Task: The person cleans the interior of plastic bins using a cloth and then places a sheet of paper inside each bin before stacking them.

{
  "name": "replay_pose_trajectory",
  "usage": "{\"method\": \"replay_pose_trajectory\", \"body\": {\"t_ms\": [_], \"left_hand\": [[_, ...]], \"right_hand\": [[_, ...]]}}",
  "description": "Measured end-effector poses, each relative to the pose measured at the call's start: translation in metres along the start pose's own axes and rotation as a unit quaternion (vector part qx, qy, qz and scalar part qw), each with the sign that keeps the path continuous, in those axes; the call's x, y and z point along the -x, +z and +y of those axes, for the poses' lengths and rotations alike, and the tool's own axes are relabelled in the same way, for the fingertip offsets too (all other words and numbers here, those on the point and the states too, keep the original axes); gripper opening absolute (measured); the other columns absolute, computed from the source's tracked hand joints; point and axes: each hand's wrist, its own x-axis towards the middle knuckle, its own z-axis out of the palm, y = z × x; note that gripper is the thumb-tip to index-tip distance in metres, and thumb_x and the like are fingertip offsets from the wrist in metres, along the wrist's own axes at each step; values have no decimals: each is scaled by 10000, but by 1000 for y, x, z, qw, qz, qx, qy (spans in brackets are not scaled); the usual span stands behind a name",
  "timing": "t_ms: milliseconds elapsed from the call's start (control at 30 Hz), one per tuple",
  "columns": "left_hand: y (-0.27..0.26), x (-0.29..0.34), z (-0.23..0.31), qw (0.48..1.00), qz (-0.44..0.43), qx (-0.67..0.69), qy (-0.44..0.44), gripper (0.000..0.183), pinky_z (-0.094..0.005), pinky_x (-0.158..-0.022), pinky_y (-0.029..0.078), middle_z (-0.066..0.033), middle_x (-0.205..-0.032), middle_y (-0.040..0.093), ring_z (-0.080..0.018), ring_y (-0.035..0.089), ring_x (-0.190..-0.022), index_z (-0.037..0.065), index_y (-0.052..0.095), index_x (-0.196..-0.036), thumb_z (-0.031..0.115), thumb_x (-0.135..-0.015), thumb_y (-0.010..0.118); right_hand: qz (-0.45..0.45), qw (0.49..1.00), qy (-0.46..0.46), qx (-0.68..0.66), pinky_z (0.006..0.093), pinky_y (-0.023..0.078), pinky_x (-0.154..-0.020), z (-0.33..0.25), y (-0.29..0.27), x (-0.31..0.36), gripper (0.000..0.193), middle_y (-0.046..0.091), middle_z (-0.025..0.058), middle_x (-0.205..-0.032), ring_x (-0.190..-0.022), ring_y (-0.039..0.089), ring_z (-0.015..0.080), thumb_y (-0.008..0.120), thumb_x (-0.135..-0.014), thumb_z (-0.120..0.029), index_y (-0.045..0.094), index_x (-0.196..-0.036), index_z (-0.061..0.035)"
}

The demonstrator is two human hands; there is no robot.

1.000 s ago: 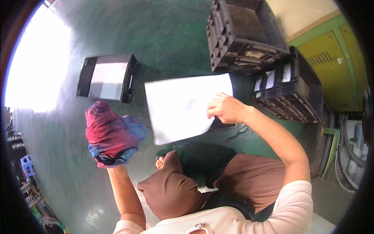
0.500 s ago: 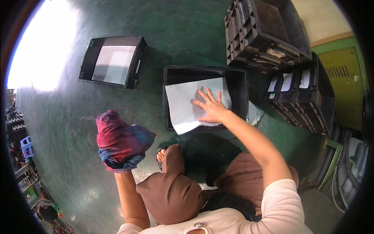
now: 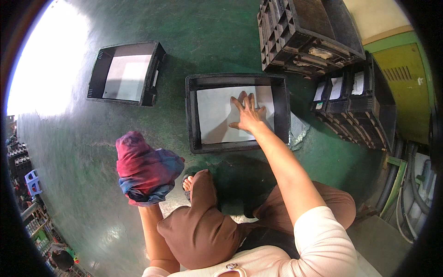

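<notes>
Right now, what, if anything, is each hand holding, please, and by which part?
The right hand holds nothing: its fingers spread over the white sheet in the black crate. Colourful cloth hides the left hand; its hold cannot be told.

A red and blue cloth (image 3: 148, 168), left of the middle, covers the left hand, so its fingers can't be seen. The right hand (image 3: 249, 115) hides a bit of the white sheet (image 3: 214, 106), and the sheet hides most of the bottom of the black box (image 3: 190, 115) near the middle. The box hides part of a shiny clear thing (image 3: 301, 131) just right of it; I can't tell what it is. The brown trouser leg (image 3: 198, 240) hides most of one foot (image 3: 187, 183). The top edge cuts off the big black crates (image 3: 295, 39) at the upper right. The bottom edge cuts off the pale shirt (image 3: 272, 263). Bright light at the upper left washes out the floor (image 3: 129, 120). Little things (image 3: 19, 151) at the far left are too small to name.
</notes>
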Motion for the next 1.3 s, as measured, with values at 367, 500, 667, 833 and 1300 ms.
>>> {"method": "replay_pose_trajectory", "body": {"t_ms": [367,500,667,833,1300], "left_hand": [[-22,-2,-7,973,171,118,99,307,-280,-685,418,-75,-762,545,-239,521,-708,65,560,-779,136,-523,714],[-18,12,-18,979,160,115,58,309,-282,-682,417,-75,-758,541,-239,519,-707,68,557,-783,138,-526,714],[-23,22,-35,982,158,93,45,313,-284,-678,416,-74,-752,536,-239,515,-705,71,554,-788,142,-528,713],[-17,25,-39,985,146,85,41,316,-286,-674,416,-73,-746,531,-239,512,-704,74,550,-792,146,-531,713],[-30,28,-72,997,37,-62,-11,316,-274,-721,428,-79,-825,571,-220,541,-802,74,565,-859,165,-591,705]], "right_hand": [[-46,985,93,-139,427,410,-839,6,8,35,450,576,135,-984,-986,538,287,675,-671,-367,573,-964,-41],[-121,967,53,-220,382,435,-824,26,22,38,431,572,131,-968,-982,541,287,664,-690,-341,564,-997,-56],[4,994,-34,-106,488,384,-924,-19,-2,46,752,238,116,-1388,-1244,298,317,771,-574,-340,419,-1224,-204],[-88,996,-16,-7,773,146,-874,-41,24,30,1115,-75,71,-1446,-1317,-68,371,805,-490,-426,111,-1362,-371],[420,900,-64,-93,406,376,-857,-21,-40,43,408,538,135,-999,-981,479,313,659,-569,-115,562,-962,-62]]}}
